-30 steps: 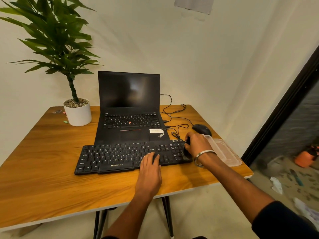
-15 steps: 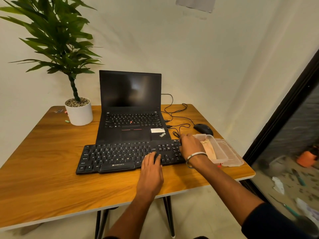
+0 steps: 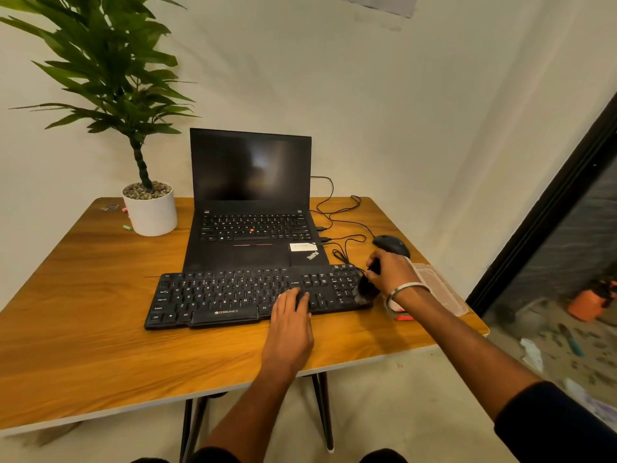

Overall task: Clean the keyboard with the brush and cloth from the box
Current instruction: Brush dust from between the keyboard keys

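right hand [image 3: 392, 275]: I'm seeing it curling round the dark handle of the brush [image 3: 366, 286], fingers clamped on it, bristles pointing down at the keys just under the hand.

left hand [image 3: 291, 307]: it's lying flat with fingers straight and apart on the keyboard [image 3: 233, 297], pressing the near edge, holding nothing.

keyboard: it's sitting on the table [image 3: 83, 329], stretching out from under the left hand away from the right one, number pad end right below the brush.

box [image 3: 440, 289]: clear plastic, peeking out just behind the right wrist. I can't tell whether the cloth is in it.

handling: I'm guessing the brush is light with soft bristles, so gripping the handle like this looks fine. The keyboard looks light and slidey on that wood, so the left hand pinning it down is probably doing real work.

other stuff: laptop [image 3: 253, 202] just beyond both hands, mouse [image 3: 390, 243] right past the right knuckles.
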